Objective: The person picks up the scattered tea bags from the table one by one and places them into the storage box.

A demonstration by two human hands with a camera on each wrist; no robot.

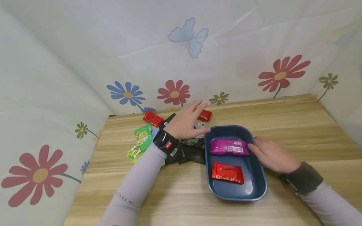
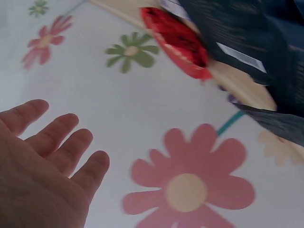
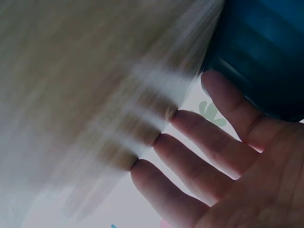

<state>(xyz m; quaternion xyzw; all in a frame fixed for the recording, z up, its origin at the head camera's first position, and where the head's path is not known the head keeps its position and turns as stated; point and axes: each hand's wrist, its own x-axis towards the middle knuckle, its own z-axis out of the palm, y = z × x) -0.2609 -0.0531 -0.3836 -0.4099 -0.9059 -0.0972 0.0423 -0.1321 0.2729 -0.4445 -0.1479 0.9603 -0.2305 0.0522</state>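
Observation:
My left hand (image 1: 185, 121) is raised over a pile of snack packets, its fingers spread and nothing in its grasp. Beneath it lie several black packets (image 1: 193, 154), partly hidden by the hand and wrist. A red packet (image 1: 205, 115) shows just behind its fingers. At the right side of a blue tray (image 1: 236, 193), my right hand (image 1: 272, 155) holds the rim, thumb lapped over it and other fingers outside. In the right wrist view those fingers (image 3: 204, 159) are extended beside the tray wall. Inside the tray sit a purple packet (image 1: 229, 147) and a red packet (image 1: 227, 173).
Green packets (image 1: 143, 137) lie at the pile's left, with a yellow-green one (image 1: 135, 153) below them. Another red packet (image 1: 153, 118) rests near the back edge of the wooden table (image 1: 299, 125). A flowered white curtain (image 1: 234, 40) hangs around the table's back and sides.

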